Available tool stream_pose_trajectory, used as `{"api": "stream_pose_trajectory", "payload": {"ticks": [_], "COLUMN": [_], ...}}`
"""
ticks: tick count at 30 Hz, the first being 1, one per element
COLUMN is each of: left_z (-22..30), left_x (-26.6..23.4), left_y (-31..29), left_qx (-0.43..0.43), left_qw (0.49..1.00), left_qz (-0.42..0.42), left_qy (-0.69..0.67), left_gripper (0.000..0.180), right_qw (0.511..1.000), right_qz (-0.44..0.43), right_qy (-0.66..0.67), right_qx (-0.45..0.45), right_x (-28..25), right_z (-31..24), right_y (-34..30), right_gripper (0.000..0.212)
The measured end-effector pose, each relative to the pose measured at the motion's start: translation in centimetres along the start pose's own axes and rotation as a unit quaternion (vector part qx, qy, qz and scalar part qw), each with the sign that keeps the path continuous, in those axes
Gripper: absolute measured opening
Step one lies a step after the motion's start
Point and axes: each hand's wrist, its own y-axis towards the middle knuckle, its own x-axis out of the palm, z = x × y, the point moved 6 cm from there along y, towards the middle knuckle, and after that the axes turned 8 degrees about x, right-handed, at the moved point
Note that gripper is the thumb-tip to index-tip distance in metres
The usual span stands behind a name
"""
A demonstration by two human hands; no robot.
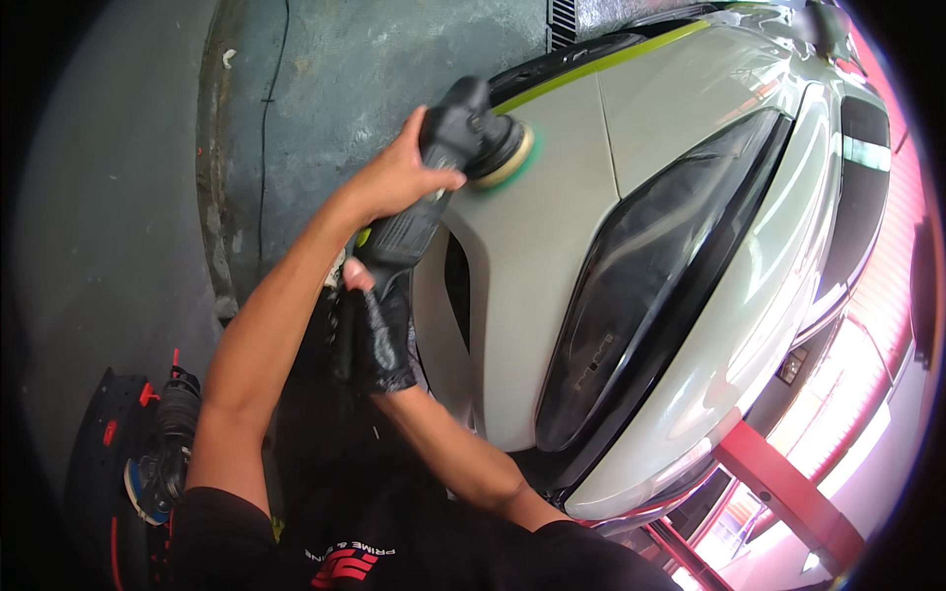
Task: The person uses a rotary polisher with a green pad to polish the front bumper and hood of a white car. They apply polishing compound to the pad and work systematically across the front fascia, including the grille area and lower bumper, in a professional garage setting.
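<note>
Grey workshop floor (345, 59), worn and a little shiny, fills the upper part of my feed, with the work set in front of it. At the centre, I have the left hand (394, 177) bare and wrapped over the head of a black polisher (394, 236), thumb on the near side. The right hand (379, 340), in a black glove with one bare digit poking out, is closed around the rear of the handle. The round pad (506, 169), cream with a blurred green rim, so probably spinning, appears to sit against the pale front panel (532, 266) of a car, near its edge.

I'd judge the buffing to be under way. The panel looks smooth and evenly glossy, but I can't tell from here which parts are finished and which are left.

Next to the panel lies a dark headlight (641, 276), and a yellow-green strip (611, 61) runs along the panel's far edge. Further out, a thin cable (263, 158) crosses the floor and a drain grate (562, 22) shows at the top. Lower left, another machine (175, 424) rests by a black rack (106, 433); lower right, a red beam (788, 492) stands before bright daylight.
</note>
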Motion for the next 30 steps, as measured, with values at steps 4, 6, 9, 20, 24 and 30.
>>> {"api": "stream_pose_trajectory", "payload": {"ticks": [4,6,9,20,24,30], "left_z": [8.5,11.0,9.2,-9.3,-14.3,-22.3], "left_x": [2.9,3.3,2.8,-2.6,-3.0,-1.7], "left_y": [7.1,9.5,10.8,7.9,8.3,8.1], "left_qx": [0.084,0.05,0.022,-0.096,-0.111,-0.191], "left_qw": [0.988,0.984,0.986,0.991,0.99,0.974], "left_qz": [-0.08,-0.078,-0.085,-0.084,-0.089,-0.106], "left_qy": [0.103,0.153,0.141,0.031,0.001,-0.064], "left_gripper": [0.117,0.116,0.114,0.118,0.12,0.122], "right_qw": [0.995,0.997,0.998,0.994,0.988,0.98], "right_qz": [-0.024,-0.019,-0.009,0.096,0.129,0.189], "right_qy": [0.044,0.013,0.013,-0.02,-0.078,-0.061], "right_qx": [-0.09,-0.068,-0.065,-0.055,-0.009,0.021], "right_x": [2.3,3.9,3.9,-0.1,-2.8,-6.1], "right_z": [-7.5,-10.8,-11.6,-0.8,1.8,4.5], "right_y": [0.8,-0.3,2.1,12.2,16.2,19.7], "right_gripper": [0.039,0.042,0.048,0.042,0.038,0.036]}}
